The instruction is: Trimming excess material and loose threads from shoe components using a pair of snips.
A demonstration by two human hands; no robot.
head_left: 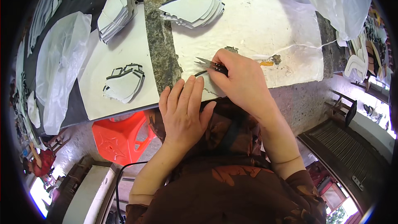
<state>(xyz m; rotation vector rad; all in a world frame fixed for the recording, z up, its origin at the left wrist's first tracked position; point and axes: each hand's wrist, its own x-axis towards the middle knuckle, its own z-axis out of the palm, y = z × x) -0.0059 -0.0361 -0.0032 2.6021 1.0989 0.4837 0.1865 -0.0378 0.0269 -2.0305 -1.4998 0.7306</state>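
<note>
The right grip (pixel 244 79) is closed around the snips (pixel 215 66) — black handles, metal blades directed left — above the near part of a white sheet (pixel 265 25) on the tabletop (pixel 157 35). The left grip (pixel 182 118) is unclenched: palm down, fingers extended, fingertips beside a black strip (pixel 200 73) near the blades. Whether the fingertips press the strip cannot be told. One stack of pale pieces (pixel 192 8) lies at the far side; two further stacks (pixel 124 84) lie left.
</note>
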